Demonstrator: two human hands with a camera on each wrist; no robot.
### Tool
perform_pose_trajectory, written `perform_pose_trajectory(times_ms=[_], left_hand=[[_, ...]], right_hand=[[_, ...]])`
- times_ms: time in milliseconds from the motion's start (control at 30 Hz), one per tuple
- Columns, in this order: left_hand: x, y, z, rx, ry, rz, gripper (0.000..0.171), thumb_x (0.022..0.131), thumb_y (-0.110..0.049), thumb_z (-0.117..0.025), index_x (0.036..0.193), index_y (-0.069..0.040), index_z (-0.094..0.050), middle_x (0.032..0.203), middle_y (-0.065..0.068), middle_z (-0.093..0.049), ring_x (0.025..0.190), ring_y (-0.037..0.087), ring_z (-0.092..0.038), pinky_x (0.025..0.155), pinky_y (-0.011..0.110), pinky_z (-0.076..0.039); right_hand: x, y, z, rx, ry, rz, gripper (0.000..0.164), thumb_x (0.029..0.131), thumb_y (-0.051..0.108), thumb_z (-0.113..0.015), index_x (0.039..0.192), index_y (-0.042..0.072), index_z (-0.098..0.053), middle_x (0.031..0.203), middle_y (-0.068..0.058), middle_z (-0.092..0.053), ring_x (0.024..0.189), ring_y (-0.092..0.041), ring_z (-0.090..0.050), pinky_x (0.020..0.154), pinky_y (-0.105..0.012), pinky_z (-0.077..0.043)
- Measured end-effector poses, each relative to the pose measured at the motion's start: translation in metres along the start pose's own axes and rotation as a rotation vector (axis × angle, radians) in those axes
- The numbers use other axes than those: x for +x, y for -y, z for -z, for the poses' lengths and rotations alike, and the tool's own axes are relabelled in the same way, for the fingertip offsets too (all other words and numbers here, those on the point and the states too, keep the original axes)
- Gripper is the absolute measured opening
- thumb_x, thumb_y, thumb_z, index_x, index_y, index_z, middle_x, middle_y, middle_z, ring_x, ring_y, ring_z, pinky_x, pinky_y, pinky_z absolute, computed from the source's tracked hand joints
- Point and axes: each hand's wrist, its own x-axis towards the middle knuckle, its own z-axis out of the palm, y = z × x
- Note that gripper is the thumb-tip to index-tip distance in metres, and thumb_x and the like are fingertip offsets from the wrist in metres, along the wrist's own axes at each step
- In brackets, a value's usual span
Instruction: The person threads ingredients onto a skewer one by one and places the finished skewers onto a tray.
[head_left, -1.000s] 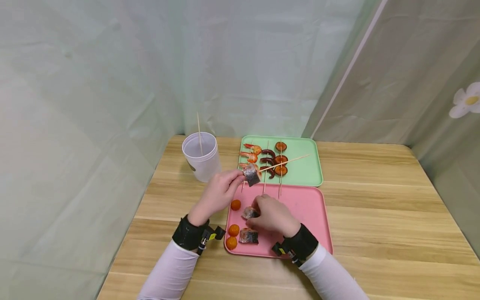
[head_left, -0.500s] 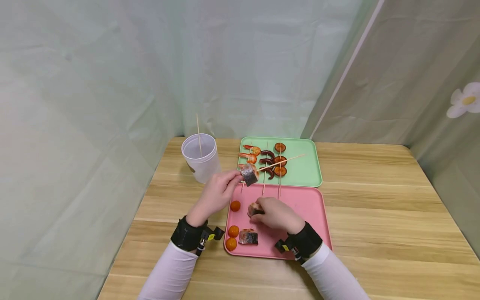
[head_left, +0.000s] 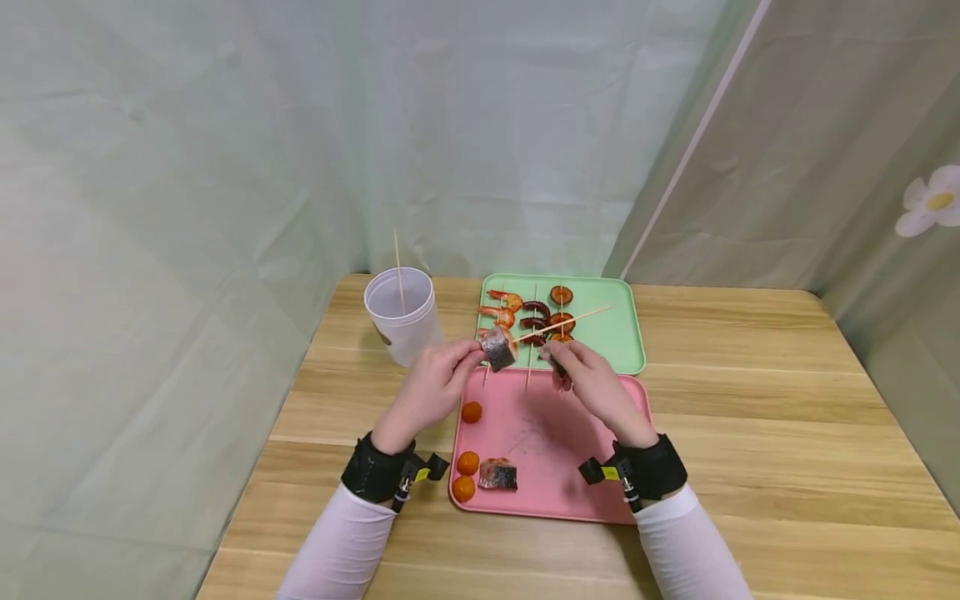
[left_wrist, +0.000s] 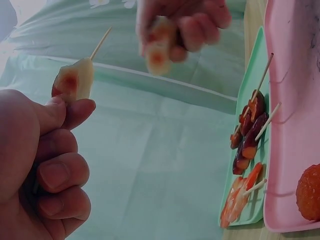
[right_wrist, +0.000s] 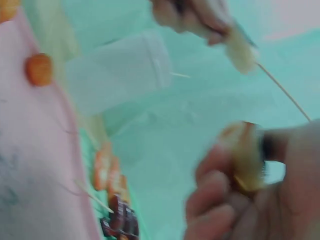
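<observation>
My left hand [head_left: 435,379] grips a bamboo skewer [head_left: 573,320] that slants up to the right. A fish piece [head_left: 498,350] with dark, silvery skin is threaded on it, right at the fingertips; its pale side [left_wrist: 75,80] faces the left wrist view. My right hand [head_left: 596,387] pinches a second fish piece [right_wrist: 247,155] between thumb and fingers, to the right of the skewer and apart from it. One more fish piece [head_left: 498,474] lies on the pink tray [head_left: 551,492], beside orange balls [head_left: 467,462] along its left edge.
Behind the pink tray sits a green tray [head_left: 611,337] with skewered shrimp [head_left: 497,314], dark curled tentacle pieces [head_left: 536,308] and mushroom slices [head_left: 561,295]. Some stick ends reach over the pink tray. A white cup [head_left: 408,333] holding a stick [head_left: 398,258] stands at the left.
My right hand has picked the upper fish piece off the pink tray and carried it up and right toward the skewer's tip side. The left hand has stayed nearly still.
</observation>
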Motion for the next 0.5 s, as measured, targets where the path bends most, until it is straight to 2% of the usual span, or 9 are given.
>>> perform_pose_trajectory(times_ms=[100, 200, 333, 500], left_hand=[[0.000, -0.001, 0.000, -0.008, 0.002, -0.001, 0.010, 0.106, -0.003, -0.065, 0.100, -0.003, -0.072, 0.075, 0.000, -0.058, 0.062, 0.011, -0.049, 0.060, 0.030, -0.044], [-0.001, -0.003, 0.001, -0.016, 0.004, -0.004, 0.010, 0.106, -0.003, -0.065, 0.099, -0.003, -0.072, 0.076, 0.001, -0.060, 0.062, 0.010, -0.049, 0.059, 0.030, -0.044], [-0.001, -0.003, 0.001, -0.013, 0.016, -0.008, 0.009, 0.106, -0.003, -0.066, 0.099, -0.002, -0.072, 0.075, 0.001, -0.059, 0.061, 0.010, -0.047, 0.058, 0.029, -0.043], [-0.002, -0.003, 0.002, 0.012, 0.034, -0.015, 0.010, 0.106, -0.005, -0.067, 0.098, -0.003, -0.072, 0.073, -0.002, -0.054, 0.061, 0.010, -0.046, 0.058, 0.029, -0.041]], right_hand=[[0.000, 0.002, 0.015, 0.156, -0.109, 0.014, 0.054, 0.115, 0.053, -0.041, 0.112, 0.002, -0.060, 0.083, -0.008, -0.052, 0.072, -0.019, -0.046, 0.067, -0.030, -0.038], [-0.002, 0.004, 0.029, 0.256, -0.179, 0.015, 0.055, 0.116, 0.054, -0.034, 0.103, 0.003, -0.051, 0.078, -0.005, -0.046, 0.067, -0.016, -0.038, 0.062, -0.028, -0.031], [-0.005, 0.008, 0.042, 0.343, -0.217, -0.010, 0.050, 0.117, 0.053, -0.029, 0.099, 0.010, -0.047, 0.074, 0.000, -0.043, 0.067, -0.013, -0.037, 0.063, -0.029, -0.029], [-0.007, 0.012, 0.048, 0.428, -0.240, -0.003, 0.043, 0.117, 0.052, -0.027, 0.111, 0.017, -0.051, 0.075, 0.002, -0.042, 0.069, -0.012, -0.038, 0.065, -0.028, -0.028]])
